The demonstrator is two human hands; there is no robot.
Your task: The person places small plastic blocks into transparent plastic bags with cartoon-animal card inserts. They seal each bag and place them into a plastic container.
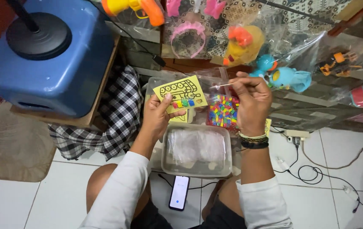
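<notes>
My left hand holds up a small yellow card with a black line drawing and several coloured patches along its lower edge. Pinched in my right hand is a thin pale stick, whose tip points left toward the card without touching it. Wristbands circle my right wrist. Below both hands lies a clear plastic box with plastic bags inside. Behind the hands a pack of small multicoloured packets is partly hidden.
A phone lies on the white tile floor between my knees. A blue tub sits at upper left over a checked cloth. Bagged toys hang at the back. Cables and a power strip lie at right.
</notes>
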